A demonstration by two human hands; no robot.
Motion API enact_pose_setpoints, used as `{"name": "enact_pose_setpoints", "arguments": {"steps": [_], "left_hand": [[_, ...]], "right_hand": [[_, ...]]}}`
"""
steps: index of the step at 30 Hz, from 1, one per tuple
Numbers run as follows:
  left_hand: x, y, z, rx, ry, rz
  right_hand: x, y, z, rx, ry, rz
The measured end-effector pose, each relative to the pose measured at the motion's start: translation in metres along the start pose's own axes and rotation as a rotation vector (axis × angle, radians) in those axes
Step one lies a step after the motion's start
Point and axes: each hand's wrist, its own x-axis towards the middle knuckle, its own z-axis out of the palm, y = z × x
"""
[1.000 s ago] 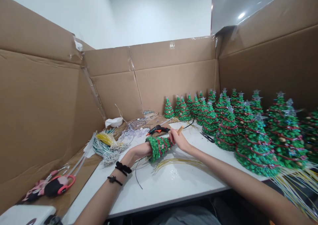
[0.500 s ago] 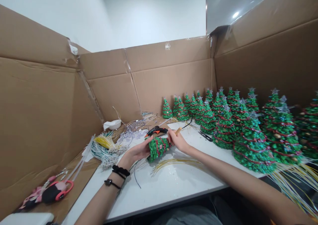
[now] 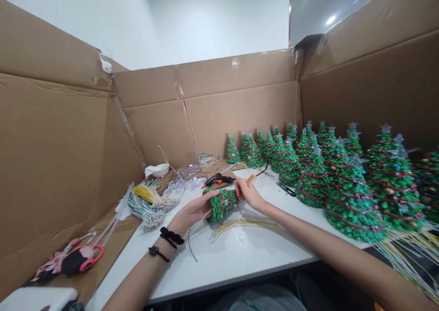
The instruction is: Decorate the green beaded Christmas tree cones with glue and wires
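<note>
A small green tinsel Christmas tree (image 3: 222,205) with red garland lies tilted on its side above the white table, its tip pointing right. My left hand (image 3: 198,206) wraps around its wide base. My right hand (image 3: 247,193) is closed, fingers pinched at the narrow tip; what is between the fingertips is hidden. A tan stick end (image 3: 251,179) shows just above my right hand, and I cannot tell whether it is held or lies behind. Directly behind the tree lies a black and orange glue gun (image 3: 219,179). Thin wires trail from beneath the base.
Many finished-looking trees (image 3: 355,201) with clear stars stand along the right. Black snips (image 3: 287,189) lie near them. Yellow wires (image 3: 240,223) lie in front of the tree. Bundled wires (image 3: 149,203) and a white dish (image 3: 157,170) are at left. Cardboard walls (image 3: 240,105) surround the table (image 3: 247,260).
The view has shifted slightly, so everything sits a little further right. Both hands keep their places on the tree, with hardly any movement.
</note>
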Motion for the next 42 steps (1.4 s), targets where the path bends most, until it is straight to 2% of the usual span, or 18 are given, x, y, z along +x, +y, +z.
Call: {"name": "enact_pose_setpoints", "arguments": {"steps": [7,13,20,29,34,42], "left_hand": [[0.005,-0.003,-0.005,-0.080,0.021,0.000],[0.004,-0.001,-0.001,-0.071,-0.056,0.009],[0.008,-0.005,-0.009,-0.036,0.055,0.030],[0.003,-0.007,0.004,-0.008,-0.009,0.085],[0.004,-0.008,0.006,0.014,0.044,0.108],[0.004,-0.008,0.010,0.017,0.112,0.119]], "right_hand": [[0.000,-0.002,0.001,0.042,-0.015,0.008],[0.002,-0.002,0.000,-0.004,-0.052,0.024],[0.003,0.000,-0.003,-0.018,-0.085,-0.011],[-0.002,-0.004,-0.004,-0.071,-0.096,-0.037],[-0.005,-0.005,-0.002,-0.088,-0.065,-0.079],[-0.008,0.003,0.002,-0.006,-0.031,-0.051]]}}
